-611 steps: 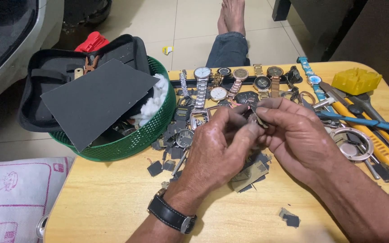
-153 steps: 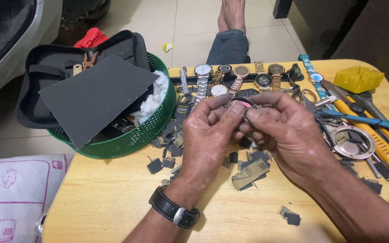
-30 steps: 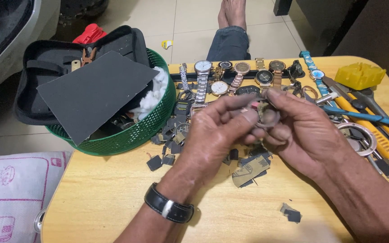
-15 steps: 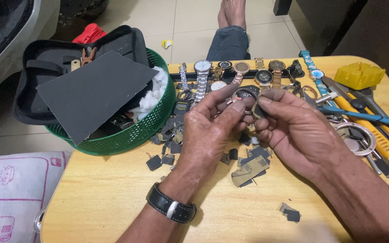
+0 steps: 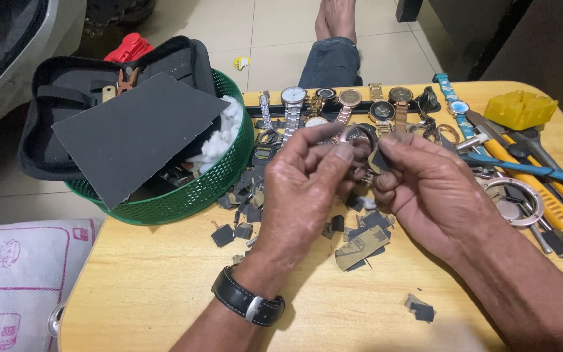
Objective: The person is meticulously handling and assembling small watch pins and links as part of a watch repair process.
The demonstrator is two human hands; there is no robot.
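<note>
left hand (image 5: 307,189): fingers pinched on the rim of a small round watch case (image 5: 358,135), thumb on the near side, black wristwatch strapped on the wrist

right hand (image 5: 434,189): fingertips closed on a little dark scrap (image 5: 379,160) pressed right against the same watch case, so both hands have a grip on stuff, neither one loose

watch case: held up between the two hands, above the middle of the surface (image 5: 164,287), just in front of the row of watches; can't really tell what's inside it, too small

row of watches (image 5: 350,101): lined up side by side along the far edge, metal bands, some silver and some gold-ish

dark scraps (image 5: 363,238): loads of little cut bits scattered under and around the hands, one stray bit (image 5: 419,308) near the front edge

green basket (image 5: 190,192): left of the hands, full of odds and ends, with a black zip case (image 5: 66,98) and a dark flat sheet (image 5: 135,133) lying on top, plus some white fluff (image 5: 219,137)

tools (image 5: 535,176): piled at the right, blue and yellow handles, a metal ring thing (image 5: 513,199) and a yellow plastic block (image 5: 521,109) at the far corner

floor: pale tiles past the surface, someone's bare feet (image 5: 337,16) and a jeans leg
</note>
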